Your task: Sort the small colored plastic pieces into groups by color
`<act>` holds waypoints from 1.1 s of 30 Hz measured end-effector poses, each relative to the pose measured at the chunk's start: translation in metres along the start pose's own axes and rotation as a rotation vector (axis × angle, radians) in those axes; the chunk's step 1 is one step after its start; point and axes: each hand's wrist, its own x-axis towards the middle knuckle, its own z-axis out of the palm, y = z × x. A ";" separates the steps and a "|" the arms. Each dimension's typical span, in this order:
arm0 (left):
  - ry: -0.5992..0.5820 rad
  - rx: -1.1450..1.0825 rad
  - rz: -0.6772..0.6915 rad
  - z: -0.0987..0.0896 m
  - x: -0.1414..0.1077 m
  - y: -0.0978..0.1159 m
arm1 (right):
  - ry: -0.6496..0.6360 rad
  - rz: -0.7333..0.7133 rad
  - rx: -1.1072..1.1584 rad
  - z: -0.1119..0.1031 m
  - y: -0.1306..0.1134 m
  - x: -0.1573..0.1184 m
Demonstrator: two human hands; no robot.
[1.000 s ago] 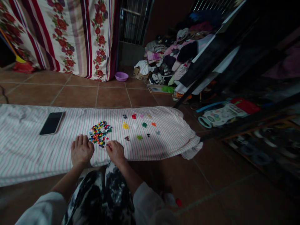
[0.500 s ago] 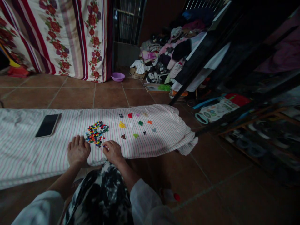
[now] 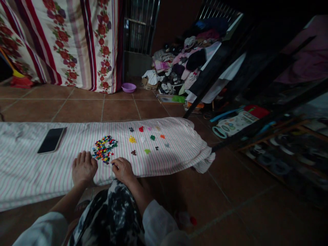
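Note:
My left hand [image 3: 84, 167] lies palm down on the striped cloth, fingers stretched out, just left of a mixed pile of small colourful pieces [image 3: 104, 147]. At the pile's lower right edge, my right hand [image 3: 123, 170] has thumb and forefinger pinched on a tiny dark blue piece [image 3: 113, 164]. Farther right lie small groups sorted by colour, among them yellow pieces [image 3: 132, 139], red pieces [image 3: 141, 129], dark green pieces [image 3: 152, 137], brown pieces [image 3: 133, 152], lime green pieces [image 3: 147, 151] and orange pieces [image 3: 162, 136]. The exact kind of piece is too small to tell.
A phone [image 3: 52, 140] rests on the striped cloth [image 3: 176, 157] at left. Beyond the long covered surface are a tiled floor [image 3: 84, 108], a purple basin [image 3: 128, 87] and a heap of clothes [image 3: 179, 65]. A shoe rack [image 3: 276, 147] stands at right.
The view has shifted slightly, so the scene sits a little lower. Both hands keep nearly the same place on the cloth, the right one still pinched.

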 end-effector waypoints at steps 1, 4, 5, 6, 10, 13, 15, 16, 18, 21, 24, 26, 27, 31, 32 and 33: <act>-0.004 0.002 -0.004 0.000 0.000 0.000 | -0.001 0.001 0.003 0.000 0.000 0.000; -0.011 0.004 -0.013 0.001 0.000 0.000 | 0.000 0.017 0.026 -0.001 0.000 0.002; -0.008 0.002 -0.013 0.001 0.000 0.000 | 0.001 0.022 0.041 -0.002 -0.001 0.002; -0.003 0.000 -0.011 0.001 0.000 0.000 | 0.006 0.028 0.058 -0.004 -0.001 0.002; 0.016 -0.013 0.005 -0.001 0.000 0.000 | 0.054 0.085 0.118 -0.015 -0.004 -0.001; 0.008 -0.011 0.009 -0.002 0.000 0.001 | 0.079 0.147 0.114 -0.023 -0.004 -0.008; 0.005 -0.005 0.012 -0.003 0.000 0.001 | 0.098 0.177 0.106 -0.028 -0.001 -0.013; 0.006 -0.004 0.011 -0.004 0.000 0.001 | 0.110 0.185 0.107 -0.030 0.001 -0.016; 0.005 -0.008 0.006 -0.005 0.000 0.002 | 0.153 0.198 0.118 -0.034 0.007 -0.020; -0.006 -0.019 0.003 -0.005 -0.001 0.002 | 0.238 0.223 0.166 -0.039 0.018 -0.024; -0.008 -0.021 -0.002 -0.004 -0.001 0.001 | 0.329 0.280 0.213 -0.047 0.033 -0.026; -0.005 -0.015 -0.005 -0.004 -0.001 0.001 | 0.373 0.326 0.208 -0.056 0.044 -0.029; -0.007 -0.008 -0.004 -0.004 -0.001 0.001 | 0.389 0.346 0.201 -0.060 0.049 -0.030; -0.012 0.018 0.003 -0.003 -0.001 0.001 | 0.446 0.391 0.186 -0.079 0.070 -0.039; -0.010 0.021 0.005 -0.003 -0.001 0.001 | 0.459 0.393 0.183 -0.083 0.075 -0.041; -0.008 0.023 0.008 -0.003 -0.001 0.001 | 0.468 0.394 0.179 -0.086 0.079 -0.044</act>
